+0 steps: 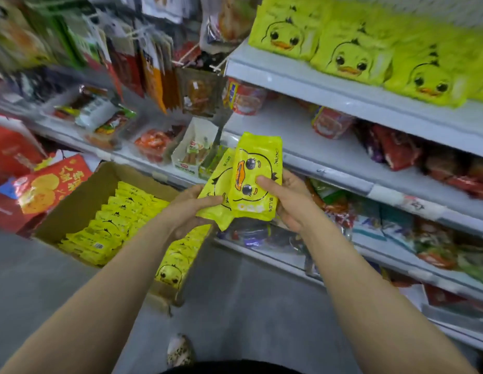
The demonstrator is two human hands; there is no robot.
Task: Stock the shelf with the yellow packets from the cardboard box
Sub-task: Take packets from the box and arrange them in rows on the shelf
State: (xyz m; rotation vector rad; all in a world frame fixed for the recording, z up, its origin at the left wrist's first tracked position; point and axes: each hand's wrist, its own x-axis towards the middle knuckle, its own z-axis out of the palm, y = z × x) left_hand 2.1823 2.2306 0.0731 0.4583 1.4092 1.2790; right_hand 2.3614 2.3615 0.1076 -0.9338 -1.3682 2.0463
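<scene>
One head-worn wide-angle view looks forward and down, close over both forearms, facing the shelf (343, 85) at right and the box (81, 201) on the floor at left.

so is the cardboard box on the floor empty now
No, the cardboard box holds rows of yellow packets standing on edge.

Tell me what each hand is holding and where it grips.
Left hand grips the lower left edge of the rear yellow plastic duck-face packet. Right hand grips the right side of the front yellow duck-face packet, thumb on its face.
</scene>
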